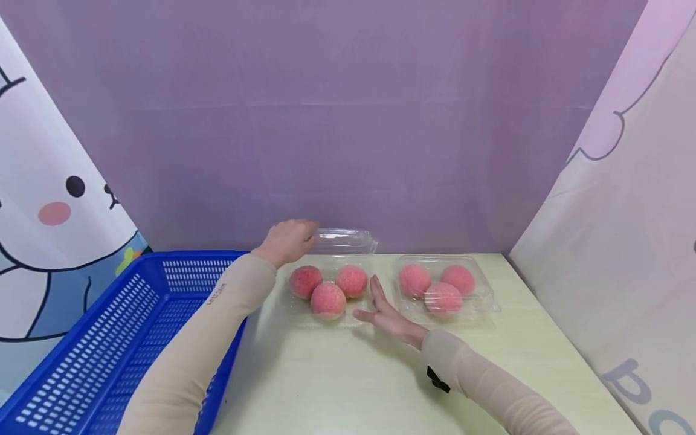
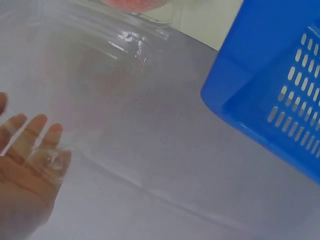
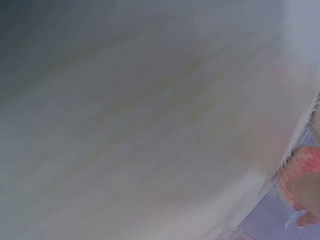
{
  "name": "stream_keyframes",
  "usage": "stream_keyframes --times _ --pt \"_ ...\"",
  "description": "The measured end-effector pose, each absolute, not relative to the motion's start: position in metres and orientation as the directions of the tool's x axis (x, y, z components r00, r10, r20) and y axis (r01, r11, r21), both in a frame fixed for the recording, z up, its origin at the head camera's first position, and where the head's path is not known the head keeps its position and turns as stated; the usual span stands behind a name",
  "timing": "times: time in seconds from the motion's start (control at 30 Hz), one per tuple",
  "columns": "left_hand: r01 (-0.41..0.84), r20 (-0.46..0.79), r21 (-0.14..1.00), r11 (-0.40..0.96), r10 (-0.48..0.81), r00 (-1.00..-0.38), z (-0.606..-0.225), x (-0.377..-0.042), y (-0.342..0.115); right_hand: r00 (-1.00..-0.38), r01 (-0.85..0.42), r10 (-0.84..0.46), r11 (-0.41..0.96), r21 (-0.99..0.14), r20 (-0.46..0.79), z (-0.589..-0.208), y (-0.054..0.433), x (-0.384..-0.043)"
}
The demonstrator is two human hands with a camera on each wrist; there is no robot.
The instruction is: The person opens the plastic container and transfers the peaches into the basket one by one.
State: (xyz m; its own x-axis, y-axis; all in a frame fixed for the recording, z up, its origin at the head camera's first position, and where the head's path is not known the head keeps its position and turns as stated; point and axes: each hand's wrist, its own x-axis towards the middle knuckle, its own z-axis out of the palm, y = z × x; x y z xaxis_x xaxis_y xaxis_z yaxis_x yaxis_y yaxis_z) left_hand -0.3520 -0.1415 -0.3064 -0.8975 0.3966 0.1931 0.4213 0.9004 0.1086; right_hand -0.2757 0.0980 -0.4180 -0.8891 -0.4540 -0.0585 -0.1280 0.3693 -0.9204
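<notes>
Three pink peaches (image 1: 328, 300) sit in a clear plastic clamshell box whose raised lid (image 1: 345, 241) stands at the back. My left hand (image 1: 289, 241) is at the lid's upper left corner. In the left wrist view its fingers (image 2: 34, 131) are extended and show through the clear plastic. My right hand (image 1: 387, 313) is at the box's right front corner, fingers straight and thumb spread toward the peaches. Part of that hand (image 3: 306, 192) overlaps a peach (image 3: 300, 167) at the edge of the right wrist view.
To the right lies a second clear clamshell box (image 1: 484, 299), lid down over three more peaches (image 1: 414, 280). A blue perforated basket (image 1: 149, 260) stands at the left. Behind the table (image 1: 326, 386) hangs a purple curtain (image 1: 348, 121), with a printed cloth (image 1: 614, 254) at the right.
</notes>
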Motion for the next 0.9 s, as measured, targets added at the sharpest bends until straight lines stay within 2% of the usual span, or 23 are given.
stream_keyframes --times 0.1,0.23,0.33,0.5,0.73,0.9 --pt "0.376 0.231 0.178 0.909 0.333 -0.914 -0.303 -0.355 -0.150 -0.891 -0.128 -0.450 0.367 -0.922 -0.056 -0.417 0.098 -0.276" --pt "0.278 0.260 0.342 0.898 0.194 -0.946 -0.305 -0.362 -0.162 -0.894 -0.123 -0.446 0.361 -0.924 -0.055 -0.418 0.099 -0.277" --pt "0.223 0.267 0.487 0.844 0.099 -0.959 -0.309 -0.369 -0.170 -0.893 -0.124 -0.448 0.353 -0.927 -0.051 -0.420 0.100 -0.277" --pt "0.192 0.303 0.641 0.743 -0.015 -0.953 -0.317 -0.376 -0.173 -0.890 -0.135 -0.453 0.355 -0.925 -0.044 -0.428 0.103 -0.279" --pt "0.188 0.366 0.669 0.719 -0.099 -0.925 -0.322 -0.384 -0.171 -0.902 -0.148 -0.430 0.388 -0.910 -0.036 -0.451 0.108 -0.291" --pt "0.137 0.265 0.738 0.661 -0.097 -0.959 -0.316 -0.388 -0.171 -0.900 -0.148 -0.435 0.396 -0.906 -0.043 -0.449 0.109 -0.293"
